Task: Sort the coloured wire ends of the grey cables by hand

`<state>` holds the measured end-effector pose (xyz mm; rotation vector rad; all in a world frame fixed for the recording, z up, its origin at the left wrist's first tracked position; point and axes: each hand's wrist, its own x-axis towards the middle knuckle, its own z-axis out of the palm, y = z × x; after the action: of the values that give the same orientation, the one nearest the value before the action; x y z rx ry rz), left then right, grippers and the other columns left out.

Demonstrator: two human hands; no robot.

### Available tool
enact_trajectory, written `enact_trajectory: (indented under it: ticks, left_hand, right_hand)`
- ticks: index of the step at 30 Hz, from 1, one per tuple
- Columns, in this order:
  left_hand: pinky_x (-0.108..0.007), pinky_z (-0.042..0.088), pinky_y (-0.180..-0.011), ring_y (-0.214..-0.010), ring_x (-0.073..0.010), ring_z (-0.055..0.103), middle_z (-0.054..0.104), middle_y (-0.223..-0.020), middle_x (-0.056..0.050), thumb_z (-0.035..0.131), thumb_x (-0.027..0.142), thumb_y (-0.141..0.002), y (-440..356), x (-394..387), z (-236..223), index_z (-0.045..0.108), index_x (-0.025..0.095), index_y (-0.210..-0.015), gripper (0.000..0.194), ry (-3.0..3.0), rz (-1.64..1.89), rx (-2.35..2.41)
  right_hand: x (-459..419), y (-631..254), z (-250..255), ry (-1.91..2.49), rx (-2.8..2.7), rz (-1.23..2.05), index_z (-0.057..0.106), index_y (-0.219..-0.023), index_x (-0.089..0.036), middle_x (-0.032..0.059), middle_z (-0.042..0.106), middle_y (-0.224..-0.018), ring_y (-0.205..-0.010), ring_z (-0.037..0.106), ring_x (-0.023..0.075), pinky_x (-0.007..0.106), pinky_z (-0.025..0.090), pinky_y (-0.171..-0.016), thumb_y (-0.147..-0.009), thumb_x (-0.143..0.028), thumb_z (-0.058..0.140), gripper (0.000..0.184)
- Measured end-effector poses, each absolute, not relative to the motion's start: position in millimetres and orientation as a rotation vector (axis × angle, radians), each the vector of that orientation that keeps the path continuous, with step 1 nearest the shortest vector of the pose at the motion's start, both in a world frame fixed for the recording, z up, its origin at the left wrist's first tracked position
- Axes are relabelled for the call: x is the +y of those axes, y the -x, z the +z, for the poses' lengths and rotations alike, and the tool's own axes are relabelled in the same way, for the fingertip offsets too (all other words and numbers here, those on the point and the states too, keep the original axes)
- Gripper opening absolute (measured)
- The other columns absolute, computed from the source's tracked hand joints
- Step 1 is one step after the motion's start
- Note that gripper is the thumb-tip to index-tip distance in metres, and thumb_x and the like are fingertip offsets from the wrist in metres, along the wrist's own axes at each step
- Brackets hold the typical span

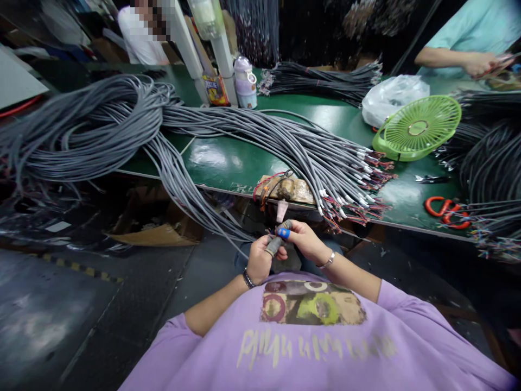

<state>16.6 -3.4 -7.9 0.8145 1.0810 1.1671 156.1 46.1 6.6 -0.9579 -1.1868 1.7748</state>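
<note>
My left hand [261, 262] is closed around the end part of a grey cable [240, 251], with tape wrapped on a finger. My right hand [303, 239] meets it in front of my body, its fingers pinched together; grey and blue wraps cover its fingertips. What the right fingers pinch is hidden. Just beyond the hands, a small pale cone-shaped tip [281, 210] juts from a taped block [287, 189] at the bench edge. More grey cables [191, 203] hang from the bench down toward my left hand.
On the green bench [215, 155] lies a large bundle of grey cables [260, 125] with stripped, coloured wire ends. A green fan [419, 127], orange-handled scissors [448, 212], a plastic bag [393, 98] and a lilac bottle [245, 84] rest there. Two people work across the bench. A cardboard box [158, 228] sits below.
</note>
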Motion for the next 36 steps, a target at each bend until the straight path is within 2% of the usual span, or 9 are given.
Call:
enact_trajectory:
  ticks: [4, 7, 16, 24, 27, 36]
  left_hand:
    - [-0.025, 0.047, -0.058, -0.055, -0.0134, 0.06, 0.067, -0.058, -0.003, 0.066, 0.034, -0.076, -9, 0, -3, 0.066, 0.014, -0.068, 0.022, -1.14, 0.975, 1.091]
    - [-0.025, 0.046, -0.06, -0.058, -0.0138, 0.06, 0.068, -0.061, -0.005, 0.062, 0.034, -0.079, -6, 1, 0, 0.068, 0.014, -0.066, 0.025, -1.239, 0.999, 1.138]
    - [-0.026, 0.048, -0.056, -0.053, -0.014, 0.06, 0.067, -0.059, -0.003, 0.062, 0.034, -0.079, -15, -3, -5, 0.068, 0.015, -0.07, 0.022, -0.991, 1.232, 1.099]
    - [-0.026, 0.048, -0.054, -0.052, -0.0142, 0.061, 0.066, -0.059, -0.003, 0.062, 0.038, -0.079, -18, -4, -4, 0.063, 0.015, -0.069, 0.025, -0.851, 1.296, 1.121]
    - [-0.026, 0.048, -0.053, -0.05, -0.0137, 0.061, 0.066, -0.057, -0.002, 0.063, 0.038, -0.078, -18, -4, -1, 0.063, 0.015, -0.07, 0.024, -0.789, 1.284, 1.069]
    - [-0.025, 0.049, -0.05, -0.047, -0.0132, 0.059, 0.065, -0.055, -0.003, 0.065, 0.036, -0.075, -16, -4, 4, 0.065, 0.013, -0.068, 0.024, -0.729, 1.176, 0.958]
  right_hand:
    - [46, -160, 13, 0.963, -1.403, 1.724, 0.066, -0.073, -0.015, 0.0007, 0.062, -0.067, -0.059, 0.052, 0.0104, 0.025, 0.042, -0.059, -0.069, -0.039, 0.074, 0.026]
    - [47, -160, 11, 0.984, -1.406, 1.683, 0.066, -0.076, -0.015, 0.001, 0.063, -0.068, -0.06, 0.052, 0.0107, 0.024, 0.041, -0.058, -0.071, -0.04, 0.071, 0.026]
    - [43, -157, -3, 1.102, -1.261, 1.57, 0.059, -0.065, -0.015, -0.0034, 0.052, -0.056, -0.053, 0.043, 0.0084, 0.023, 0.035, -0.052, -0.067, -0.044, 0.073, 0.032]
    - [41, -157, -2, 1.055, -1.247, 1.574, 0.061, -0.067, -0.015, -0.0025, 0.054, -0.06, -0.056, 0.044, 0.0091, 0.024, 0.037, -0.056, -0.067, -0.044, 0.074, 0.031]
    - [41, -157, -3, 1.023, -1.199, 1.636, 0.06, -0.067, -0.015, -0.0025, 0.054, -0.059, -0.055, 0.044, 0.009, 0.024, 0.037, -0.055, -0.068, -0.043, 0.074, 0.031]
    - [41, -147, 4, 0.751, -0.885, 2.126, 0.052, -0.068, -0.017, -0.0055, 0.048, -0.048, -0.04, 0.049, 0.0112, 0.025, 0.039, -0.043, -0.068, -0.047, 0.073, 0.036]
